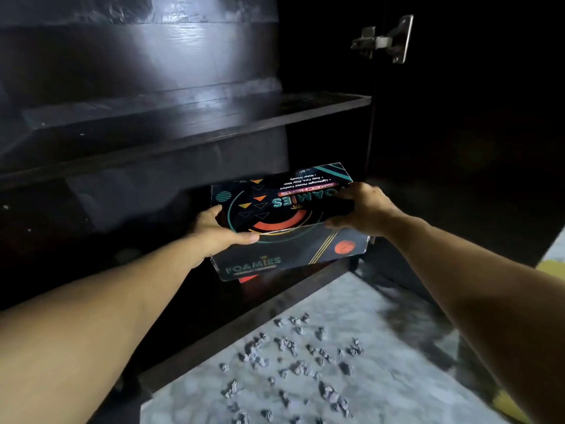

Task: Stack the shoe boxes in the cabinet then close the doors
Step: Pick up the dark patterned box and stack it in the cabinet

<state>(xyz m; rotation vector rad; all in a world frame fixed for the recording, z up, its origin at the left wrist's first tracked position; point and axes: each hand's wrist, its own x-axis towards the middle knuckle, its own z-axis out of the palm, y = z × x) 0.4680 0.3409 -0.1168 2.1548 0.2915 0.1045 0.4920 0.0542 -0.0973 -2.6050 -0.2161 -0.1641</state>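
At the frame's centre, your left hand (218, 231) and right hand (363, 209) grip opposite ends of a shoe box (284, 221), tilted at the mouth of the dark cabinet (195, 117). Level it, then slide it fully inside.

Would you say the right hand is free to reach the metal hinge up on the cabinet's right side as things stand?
Probably not yet: the right hand grips the shoe box, which the left hand also holds. The hinge itself has nothing in front of it.
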